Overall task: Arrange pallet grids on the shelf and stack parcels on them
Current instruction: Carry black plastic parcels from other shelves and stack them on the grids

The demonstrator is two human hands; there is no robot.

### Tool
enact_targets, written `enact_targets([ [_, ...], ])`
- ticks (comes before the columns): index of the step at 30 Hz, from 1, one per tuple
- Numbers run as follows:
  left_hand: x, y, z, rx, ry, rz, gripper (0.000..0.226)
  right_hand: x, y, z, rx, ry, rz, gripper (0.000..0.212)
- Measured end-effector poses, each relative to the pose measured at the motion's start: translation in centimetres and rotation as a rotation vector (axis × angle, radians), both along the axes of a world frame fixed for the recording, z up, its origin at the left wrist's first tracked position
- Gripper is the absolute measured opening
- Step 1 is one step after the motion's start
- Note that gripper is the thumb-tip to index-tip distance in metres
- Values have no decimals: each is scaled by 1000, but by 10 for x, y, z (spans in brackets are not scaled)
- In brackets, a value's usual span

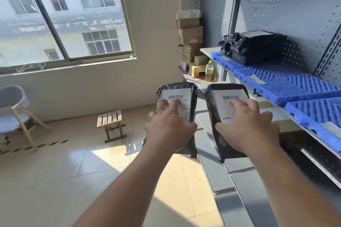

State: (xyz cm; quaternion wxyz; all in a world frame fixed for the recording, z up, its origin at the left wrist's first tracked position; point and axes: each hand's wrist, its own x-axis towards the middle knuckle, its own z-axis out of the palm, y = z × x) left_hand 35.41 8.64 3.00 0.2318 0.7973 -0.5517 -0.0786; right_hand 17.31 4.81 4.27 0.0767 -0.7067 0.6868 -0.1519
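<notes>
My left hand (170,127) grips a black parcel (180,92) with a white barcode label, held in the air left of the shelf. My right hand (248,125) grips a second black labelled parcel (224,93) beside it, close to the shelf's front edge. Blue pallet grids (287,82) lie in a row along the white shelf board (206,50) at the right. A pile of black parcels (254,47) rests on the far grid. The nearer grids carry only small white paper slips.
Grey pegboard backs the shelf, with another shelf level above. Stacked cardboard boxes (190,42) and a drink bottle (209,70) stand at the shelf's far end. A small wooden stool (110,123), a chair (14,108) and striped floor tape lie on the tiled floor to the left, under a window.
</notes>
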Motion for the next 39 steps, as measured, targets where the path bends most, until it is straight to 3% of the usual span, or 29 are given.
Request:
enact_targets([
  [9,8,-152,8,-33,-5,-106,67,5,-127,17,-13,-25,-48,75],
  [21,0,-351,37,-103,-20,-543,73,1,-249,47,-56,-42,-467,68],
  [31,-85,-429,60,-137,-13,-899,74,-60,-269,54,-93,-22,-808,67],
  [39,-155,-475,64,-110,-47,-979,75,-110,-297,52,-87,-69,-915,63],
])
